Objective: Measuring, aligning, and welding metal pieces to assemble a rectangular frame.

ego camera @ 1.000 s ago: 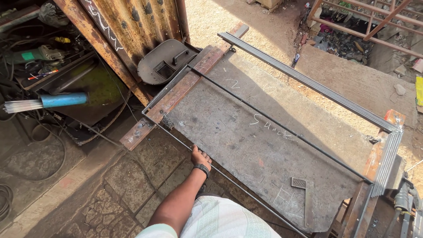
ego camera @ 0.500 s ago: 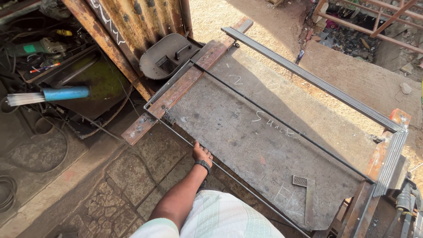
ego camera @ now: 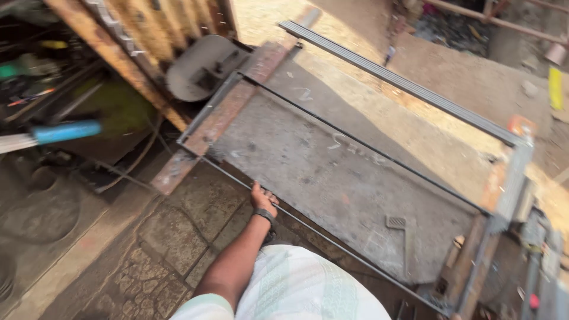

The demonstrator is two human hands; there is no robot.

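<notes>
My left hand (ego camera: 261,198) reaches forward with a dark band on the wrist. Its fingers curl over the near rod of a thin steel rectangular frame (ego camera: 355,142). The frame lies flat on a grey metal worktop (ego camera: 320,172) marked with chalk. A rusty flat bar (ego camera: 222,115) runs under the frame's left end. My right hand is out of view. My light striped shirt fills the bottom middle.
A long ribbed metal bar (ego camera: 403,83) lies along the far side of the worktop. A small try square (ego camera: 397,224) rests near the right end. A grey welding mask (ego camera: 198,68) leans at the back left. A blue-handled tool (ego camera: 65,131) lies among clutter on the left. Cracked stone floor (ego camera: 148,261) is below.
The view has swung and blurred slightly. My left hand stays at the same spot on the near rod; the frame has not visibly moved.
</notes>
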